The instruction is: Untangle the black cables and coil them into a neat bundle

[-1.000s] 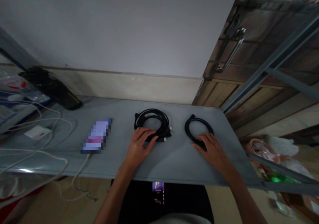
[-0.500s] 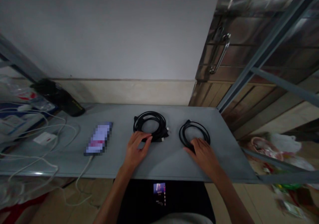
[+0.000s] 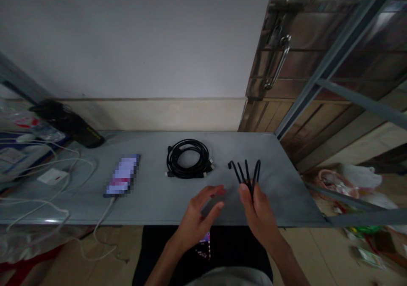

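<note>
On a grey tabletop (image 3: 152, 205), a black coil (image 3: 171, 161) lies flat and a second black cable (image 3: 257, 171) is gripped

At the far left, a clear bottle (image 3: 30, 123) with red on its label is beside a black bottle (image 3: 68, 123); what either holds cannot be made out. Loose white cords (image 3: 76, 159) loop around a white block (image 3: 52, 176); next comes a phone (image 3: 122, 176), face up and lit, a white lead (image 3: 107, 210) joined to its lower end and trailing off the front edge, presumably for charging.

Mid-tabletop, the black coil rests as an overlapping ring, light-tipped plugs at its rim; lying flat, it probably holds its shape unaided. Nearer the person, the left hand (image 3: 196, 217) hovers apart from it, thumb and fingers well parted, holding nothing; further right, the right hand (image 3: 261, 215) is closed round the second black cable, its strands gathered between thumb and fingers and fanning out beyond them; such a pinch may stop the turns springing loose. Below the tabletop's right end, a pinkish basket (image 3: 320, 180) holds pale stuff too blurred to name; pale bags (image 3: 362, 178) lie beside it.
</note>
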The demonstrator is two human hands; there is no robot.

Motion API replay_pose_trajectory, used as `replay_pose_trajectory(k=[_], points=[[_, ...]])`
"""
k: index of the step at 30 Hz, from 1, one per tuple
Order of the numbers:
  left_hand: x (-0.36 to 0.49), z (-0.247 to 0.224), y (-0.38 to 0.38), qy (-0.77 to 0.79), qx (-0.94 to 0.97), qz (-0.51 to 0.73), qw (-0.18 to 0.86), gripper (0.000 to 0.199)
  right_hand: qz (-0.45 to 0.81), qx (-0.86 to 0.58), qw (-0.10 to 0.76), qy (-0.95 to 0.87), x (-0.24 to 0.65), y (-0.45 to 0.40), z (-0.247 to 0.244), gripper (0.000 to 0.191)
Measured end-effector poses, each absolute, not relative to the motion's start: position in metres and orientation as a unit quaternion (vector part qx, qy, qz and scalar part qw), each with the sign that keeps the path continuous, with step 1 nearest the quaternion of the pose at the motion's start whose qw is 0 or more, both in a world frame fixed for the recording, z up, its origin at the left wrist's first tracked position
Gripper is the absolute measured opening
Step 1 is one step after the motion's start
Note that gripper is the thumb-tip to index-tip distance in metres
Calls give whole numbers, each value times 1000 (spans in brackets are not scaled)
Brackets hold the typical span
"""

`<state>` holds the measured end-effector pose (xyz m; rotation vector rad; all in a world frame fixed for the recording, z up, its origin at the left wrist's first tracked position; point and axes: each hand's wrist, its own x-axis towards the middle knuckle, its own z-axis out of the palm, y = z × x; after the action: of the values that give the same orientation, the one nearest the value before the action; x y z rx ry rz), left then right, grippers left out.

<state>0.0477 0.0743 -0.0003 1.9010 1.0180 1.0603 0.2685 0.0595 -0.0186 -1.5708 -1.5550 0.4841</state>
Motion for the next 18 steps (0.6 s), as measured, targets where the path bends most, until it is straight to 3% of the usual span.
replay_pose_trajectory(k=[4, 9, 13, 18], points=[[71, 6, 62, 386, 701, 444, 404, 43, 309, -572, 470, -597, 239, 45, 2, 64], [71, 13, 60, 427, 619, 461, 472, 45, 345, -538, 450, -624, 230, 36, 8, 56], [54, 25, 61, 439, 596, 454, 496, 43, 336, -553, 458, -610, 251, 38, 11, 50], [17, 34, 56, 469, 605, 433, 476, 41, 268, -635, 539, -484, 306, 41, 4, 50]])
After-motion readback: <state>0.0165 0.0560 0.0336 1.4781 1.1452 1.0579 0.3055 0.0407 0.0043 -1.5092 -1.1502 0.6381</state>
